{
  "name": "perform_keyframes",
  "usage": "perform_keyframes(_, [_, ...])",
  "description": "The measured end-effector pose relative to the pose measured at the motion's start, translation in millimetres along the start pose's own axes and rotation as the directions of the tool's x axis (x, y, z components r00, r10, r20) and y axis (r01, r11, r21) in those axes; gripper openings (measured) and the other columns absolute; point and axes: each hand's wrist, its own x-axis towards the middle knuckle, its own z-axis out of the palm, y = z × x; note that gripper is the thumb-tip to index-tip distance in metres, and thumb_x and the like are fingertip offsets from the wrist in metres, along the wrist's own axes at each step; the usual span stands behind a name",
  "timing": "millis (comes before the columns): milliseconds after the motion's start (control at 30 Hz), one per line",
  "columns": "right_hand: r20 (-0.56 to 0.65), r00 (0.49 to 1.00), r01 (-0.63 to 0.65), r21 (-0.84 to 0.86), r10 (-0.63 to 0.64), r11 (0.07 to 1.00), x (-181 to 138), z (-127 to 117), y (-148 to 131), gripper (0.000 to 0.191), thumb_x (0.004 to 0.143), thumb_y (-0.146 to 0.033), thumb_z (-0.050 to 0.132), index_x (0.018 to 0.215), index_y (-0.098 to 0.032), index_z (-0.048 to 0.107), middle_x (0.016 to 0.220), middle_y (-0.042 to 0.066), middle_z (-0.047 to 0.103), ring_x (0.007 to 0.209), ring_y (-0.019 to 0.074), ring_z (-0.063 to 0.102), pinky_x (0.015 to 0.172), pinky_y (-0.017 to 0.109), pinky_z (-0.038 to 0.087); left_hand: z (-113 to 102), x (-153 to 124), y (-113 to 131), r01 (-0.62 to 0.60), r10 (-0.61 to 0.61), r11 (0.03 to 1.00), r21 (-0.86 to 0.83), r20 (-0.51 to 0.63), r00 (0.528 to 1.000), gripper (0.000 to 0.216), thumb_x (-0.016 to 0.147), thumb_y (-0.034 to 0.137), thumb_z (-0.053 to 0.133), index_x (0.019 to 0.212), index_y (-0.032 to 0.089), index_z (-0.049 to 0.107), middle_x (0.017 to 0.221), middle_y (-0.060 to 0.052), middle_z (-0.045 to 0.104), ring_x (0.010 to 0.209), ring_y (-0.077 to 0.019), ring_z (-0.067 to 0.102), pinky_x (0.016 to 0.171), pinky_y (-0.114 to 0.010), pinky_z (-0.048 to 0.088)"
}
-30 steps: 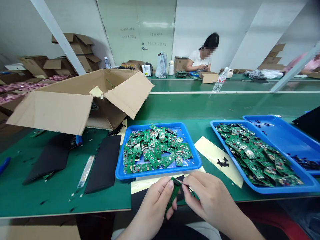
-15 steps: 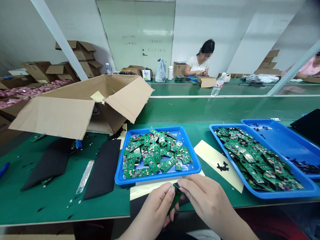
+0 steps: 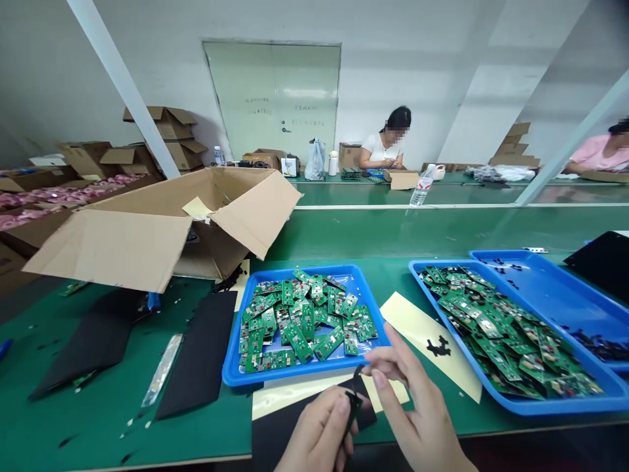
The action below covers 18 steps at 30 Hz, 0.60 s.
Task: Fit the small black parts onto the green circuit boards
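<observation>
Left hand (image 3: pixel 322 429), bottom centre of frame: clenched on one small green circuit board (image 3: pixel 352 408), a black strip (image 3: pixel 357 376) rising from it. Right hand (image 3: pixel 415 403), lower right of centre: fingers spread, released; contact with strip cannot be told. Blue plastic tray (image 3: pixel 295 375), centre: loose green circuit boards (image 3: pixel 299 341).
</observation>
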Motion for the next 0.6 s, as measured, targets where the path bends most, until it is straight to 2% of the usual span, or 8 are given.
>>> perform_keyframes(100, [0.042,0.977,-0.214,0.211,0.210,0.954,-9.1,0.4,-1.1,0.024,0.095,-0.031,0.049,0.114,-0.020,0.059,0.083,0.005,0.067,0.074,0.0168,0.067,0.070,0.025,0.057,-0.6,-4.4,5.0,-0.160,0.157,0.987,-0.012,-0.142,0.977,0.052,0.089,0.061,0.042,0.104,0.021,0.070,0.083,-0.004,0.057,0.065,-0.0146,0.052,0.060,-0.024,0.047])
perform_keyframes(167, [0.144,0.939,-0.344,0.343,0.313,0.874,-12.2,0.6,-3.0,0.025,0.093,-0.039,0.051,0.093,-0.019,0.065,0.077,0.005,0.066,0.069,0.0169,0.066,0.065,0.025,0.056,-1.1,-6.1,6.6,-0.308,0.315,0.949,0.061,-0.185,0.931,0.041,0.093,0.050,0.042,0.114,0.026,0.068,0.090,-0.004,0.058,0.074,-0.0166,0.055,0.072,-0.027,0.049])
perform_keyframes(233, [0.295,0.877,-0.479,0.490,0.379,0.728,-12.1,0.1,-5.1,0.035,0.091,-0.048,0.052,0.080,-0.017,0.064,0.069,0.004,0.064,0.062,0.0161,0.064,0.059,0.025,0.054,-1.5,-5.9,4.2,-0.426,0.458,0.885,0.185,-0.191,0.868,0.037,0.096,0.043,0.041,0.123,0.030,0.062,0.094,-0.005,0.058,0.080,-0.0180,0.057,0.078,-0.028,0.049])
perform_keyframes(300, [0.457,0.805,-0.594,0.606,0.379,0.529,-9.8,-1.1,-7.0,0.044,0.089,-0.057,0.052,0.074,-0.016,0.062,0.061,0.003,0.061,0.055,0.0145,0.062,0.053,0.024,0.051,-2.5,-4.3,-1.3,-0.491,0.562,0.807,0.329,-0.169,0.810,0.036,0.096,0.039,0.041,0.127,0.031,0.058,0.097,-0.006,0.057,0.086,-0.0197,0.058,0.079,-0.029,0.050])
perform_keyframes(367, [0.579,0.732,-0.681,0.644,0.359,0.349,-7.1,-2.5,-8.7,0.053,0.084,-0.065,0.052,0.072,-0.015,0.060,0.058,0.002,0.060,0.049,0.0128,0.060,0.049,0.023,0.048,-5.4,-2.2,-7.0,-0.526,0.639,0.718,0.455,-0.133,0.758,0.036,0.096,0.038,0.042,0.128,0.031,0.056,0.102,-0.008,0.057,0.090,-0.0209,0.059,0.077,-0.029,0.052])
perform_keyframes(433, [0.650,0.681,-0.730,0.639,0.337,0.241,-5.6,-4.2,-10.5,0.058,0.079,-0.072,0.053,0.070,-0.015,0.058,0.056,0.002,0.058,0.044,0.0108,0.056,0.045,0.021,0.044,-10.8,-0.3,-9.6,-0.568,0.725,0.599,0.564,-0.081,0.684,0.034,0.096,0.033,0.042,0.127,0.030,0.055,0.104,-0.009,0.059,0.096,-0.0219,0.061,0.083,-0.032,0.053])
perform_keyframes(533, [0.693,0.648,-0.761,0.607,0.316,0.230,-6.2,-8.2,-13.4,0.053,0.075,-0.067,0.063,0.066,-0.015,0.054,0.056,0.000,0.056,0.044,0.0082,0.052,0.046,0.020,0.041,-21.7,1.3,-5.4,-0.632,0.847,0.320,0.706,0.086,0.524,0.030,0.094,0.021,0.048,0.123,0.024,0.058,0.099,-0.008,0.065,0.101,-0.0222,0.063,0.097,-0.038,0.048])
perform_keyframes(600, [0.719,0.614,-0.790,0.553,0.326,0.266,-7.6,-12.0,-15.6,0.047,0.077,-0.059,0.067,0.067,-0.015,0.053,0.059,0.000,0.057,0.049,0.0076,0.053,0.051,0.019,0.041,-28.0,1.2,-0.2,-0.631,0.877,0.171,0.757,0.176,0.448,0.030,0.090,0.012,0.054,0.118,0.020,0.061,0.095,-0.007,0.066,0.100,-0.0209,0.064,0.098,-0.036,0.048])
